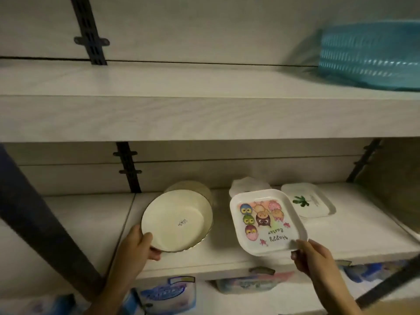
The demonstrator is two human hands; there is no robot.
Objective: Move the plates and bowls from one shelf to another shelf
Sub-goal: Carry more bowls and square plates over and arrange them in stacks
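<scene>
My left hand (pixel 139 243) grips the near rim of a cream round bowl (pixel 177 221), tilted up off the lower shelf (pixel 341 237). Behind it stands a second cream bowl (pixel 193 186). My right hand (pixel 311 255) pinches the near corner of a white square plate (pixel 266 221) printed with cartoon owls and "Happy Easter", also tilted. A white square plate with a green leaf (pixel 306 202) lies flat further right. A white scalloped dish (pixel 247 184) shows behind the owl plate, mostly hidden.
The upper shelf (pixel 181 83) runs across the view, with a teal plastic basket (pixel 372 55) at its right end. Black wall rails (pixel 128 167) and brackets hold the shelves. Blue packaged goods (pixel 168 294) sit below the lower shelf.
</scene>
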